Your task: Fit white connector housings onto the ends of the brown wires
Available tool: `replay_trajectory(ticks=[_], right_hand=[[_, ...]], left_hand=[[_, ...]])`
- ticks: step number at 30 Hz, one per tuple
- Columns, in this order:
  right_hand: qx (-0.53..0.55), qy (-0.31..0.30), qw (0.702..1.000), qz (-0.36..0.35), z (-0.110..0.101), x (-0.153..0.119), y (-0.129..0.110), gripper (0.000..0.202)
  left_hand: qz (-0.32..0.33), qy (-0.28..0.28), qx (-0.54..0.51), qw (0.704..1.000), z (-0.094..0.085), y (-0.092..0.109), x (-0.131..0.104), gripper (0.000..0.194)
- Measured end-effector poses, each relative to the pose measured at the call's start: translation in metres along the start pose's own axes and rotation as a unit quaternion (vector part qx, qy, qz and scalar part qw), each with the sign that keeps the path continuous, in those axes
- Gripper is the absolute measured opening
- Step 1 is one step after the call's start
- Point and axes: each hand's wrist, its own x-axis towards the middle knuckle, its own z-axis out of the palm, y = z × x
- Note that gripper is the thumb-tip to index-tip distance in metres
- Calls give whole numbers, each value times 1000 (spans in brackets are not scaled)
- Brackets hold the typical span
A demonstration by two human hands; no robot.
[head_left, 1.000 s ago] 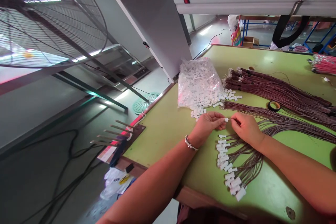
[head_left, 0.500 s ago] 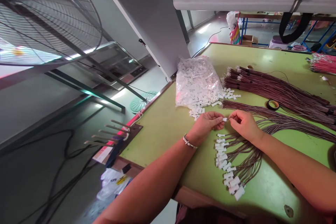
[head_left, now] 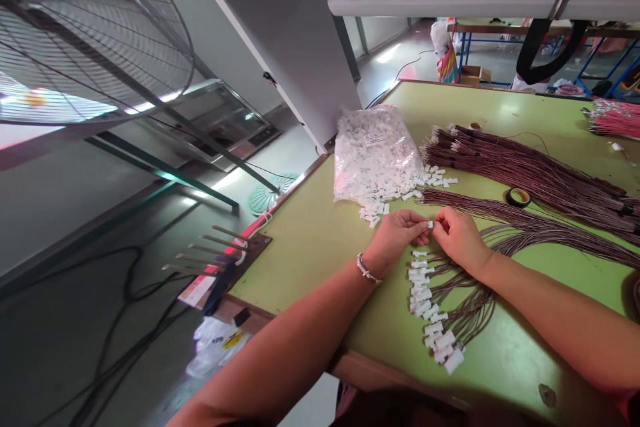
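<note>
My left hand (head_left: pixel 400 238) pinches a small white connector (head_left: pixel 430 224) between thumb and finger. My right hand (head_left: pixel 459 238) is closed right beside it, its fingertips meeting the connector's right side; a thin brown wire was between them, now mostly hidden by the fingers. Below both hands lies a column of white connectors (head_left: pixel 421 293) attached to brown wires (head_left: pixel 475 307). A clear plastic bag of white connectors (head_left: pixel 377 153) sits beyond my left hand, with loose connectors (head_left: pixel 373 213) at its mouth. Brown wire bundles (head_left: pixel 530 167) stretch off to the right.
A black tape roll (head_left: pixel 518 197) lies among the wires on the green table (head_left: pixel 300 247). Metal prongs (head_left: pixel 215 250) stick out at the table's left edge. A large fan (head_left: pixel 100 33) stands at the left. A black strap (head_left: pixel 550 67) hangs at the upper right.
My hands have come closer together, and the gap between the connector and my right fingertips has closed. The view has shifted slightly.
</note>
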Motion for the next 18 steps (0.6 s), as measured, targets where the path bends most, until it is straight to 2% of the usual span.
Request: replay_trajectory(ticks=[5, 11, 14, 18], right_hand=[[23, -13, 1000, -3, -5, -1, 0, 8], [-13, -32, 998, -49, -10, -1, 0, 17], [20, -31, 998, -59, -9, -2, 3, 20], [78, -25, 996, -21, -8, -1, 8, 15]], left_hand=[[2, 7, -33, 999, -2, 3, -2, 25], [-13, -3, -38, 999, -6, 5, -2, 27], [-18, -6, -46, 999, -9, 4, -1, 28], [-23, -8, -58, 998, -11, 5, -2, 30]])
